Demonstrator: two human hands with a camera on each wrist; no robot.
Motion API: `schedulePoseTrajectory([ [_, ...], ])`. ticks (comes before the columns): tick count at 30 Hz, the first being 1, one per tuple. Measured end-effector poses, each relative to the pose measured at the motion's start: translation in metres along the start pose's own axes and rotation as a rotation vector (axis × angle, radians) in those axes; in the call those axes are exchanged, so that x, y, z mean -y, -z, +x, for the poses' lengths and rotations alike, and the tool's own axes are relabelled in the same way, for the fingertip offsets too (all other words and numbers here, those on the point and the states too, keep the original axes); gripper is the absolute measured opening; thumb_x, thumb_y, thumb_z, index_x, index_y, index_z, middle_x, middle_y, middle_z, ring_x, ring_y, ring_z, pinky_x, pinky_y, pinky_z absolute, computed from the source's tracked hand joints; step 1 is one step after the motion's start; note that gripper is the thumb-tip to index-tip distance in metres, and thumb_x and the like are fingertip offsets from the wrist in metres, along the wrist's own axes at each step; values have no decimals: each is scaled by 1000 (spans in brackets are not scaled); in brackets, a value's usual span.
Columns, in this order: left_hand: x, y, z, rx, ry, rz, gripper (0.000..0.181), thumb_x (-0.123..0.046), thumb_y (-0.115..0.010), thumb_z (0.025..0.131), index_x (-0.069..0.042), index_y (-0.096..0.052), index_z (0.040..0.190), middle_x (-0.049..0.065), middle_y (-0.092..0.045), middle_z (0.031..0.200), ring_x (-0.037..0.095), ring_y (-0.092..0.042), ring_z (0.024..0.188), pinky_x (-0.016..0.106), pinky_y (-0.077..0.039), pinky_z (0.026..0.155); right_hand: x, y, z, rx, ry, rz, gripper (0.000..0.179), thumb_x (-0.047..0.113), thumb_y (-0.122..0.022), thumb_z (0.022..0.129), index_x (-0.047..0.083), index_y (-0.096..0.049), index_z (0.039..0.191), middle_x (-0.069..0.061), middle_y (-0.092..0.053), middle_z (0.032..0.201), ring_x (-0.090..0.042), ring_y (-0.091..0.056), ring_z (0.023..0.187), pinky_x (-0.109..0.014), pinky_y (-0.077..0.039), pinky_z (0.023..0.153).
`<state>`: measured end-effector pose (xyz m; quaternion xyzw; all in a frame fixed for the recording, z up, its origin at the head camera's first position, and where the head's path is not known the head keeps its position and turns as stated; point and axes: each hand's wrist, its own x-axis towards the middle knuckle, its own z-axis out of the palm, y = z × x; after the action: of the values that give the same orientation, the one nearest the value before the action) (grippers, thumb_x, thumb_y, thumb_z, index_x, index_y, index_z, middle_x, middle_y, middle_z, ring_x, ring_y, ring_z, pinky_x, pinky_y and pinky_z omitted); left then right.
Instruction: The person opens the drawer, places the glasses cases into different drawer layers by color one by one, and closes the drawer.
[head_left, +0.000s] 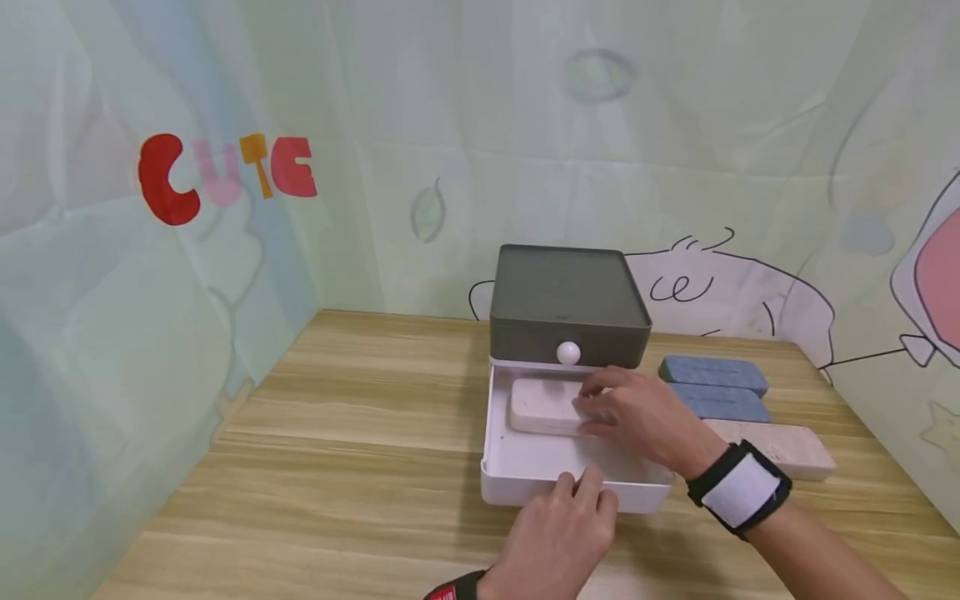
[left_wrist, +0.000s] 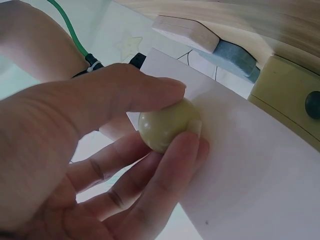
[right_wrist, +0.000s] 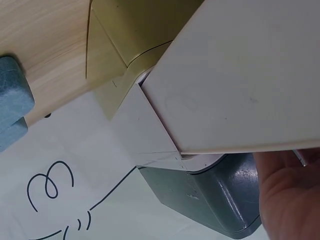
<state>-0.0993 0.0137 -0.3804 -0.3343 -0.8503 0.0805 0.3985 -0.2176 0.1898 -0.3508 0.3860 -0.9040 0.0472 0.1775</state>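
Observation:
A small two-drawer box has a dark grey top drawer (head_left: 517, 341), shut, and a white lower drawer (head_left: 517, 490), pulled out toward me. A pale pink glasses case (head_left: 543, 404) lies in the lower drawer toward the back. My right hand (head_left: 641, 417) reaches in over its right end, thumb and fingers curled across it; the hand covers that end. In the right wrist view the drawer wall hides the right fingers. At the drawer front is my left hand (head_left: 558, 533), which pinches the round knob (left_wrist: 162, 125) between thumb and fingers, as the left wrist view shows.
Right of the box lie two blue glasses cases (head_left: 712, 372), one in front of the other. A second pale pink case (head_left: 795, 447) lies nearer, partly behind the right wrist. The wood-grain table (head_left: 360, 433) meets printed cloth walls (head_left: 420, 108) at the back and sides.

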Motion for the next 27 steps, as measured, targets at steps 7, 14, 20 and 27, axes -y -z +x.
schedulePoseTrajectory([
  [7,0,-1,0,-13,4,3,8,-25,-69,86,-21,-66,80,-5,-52,81,7,-50,60,17,-39,43,-1,-2,4,-6,4,-13,27,24,-89,77,13,-83,101,-5,-77,105,-19,-72,93,-32,-61,76],
  [14,0,0,0,-8,1,-8,8,-25,-70,86,-21,-66,80,-5,-51,80,7,-50,60,17,-39,43,-4,-6,8,-37,25,-48,26,23,-89,76,12,-83,100,-4,-79,102,-18,-72,90,-31,-61,73],
  [20,0,-1,0,-18,1,-4,8,-24,-69,86,-21,-66,79,-6,-51,79,6,-49,59,17,-38,42,-4,-8,10,-47,10,-58,23,20,-88,78,11,-82,99,-5,-79,100,-19,-71,85,-31,-59,68],
  [27,0,-2,-1,-22,4,0,10,-23,-68,87,-21,-64,78,-5,-50,79,7,-47,58,17,-36,41,-2,-7,13,-3,-9,-107,20,22,-85,82,13,-81,100,-4,-80,100,-19,-71,83,-31,-59,67],
])
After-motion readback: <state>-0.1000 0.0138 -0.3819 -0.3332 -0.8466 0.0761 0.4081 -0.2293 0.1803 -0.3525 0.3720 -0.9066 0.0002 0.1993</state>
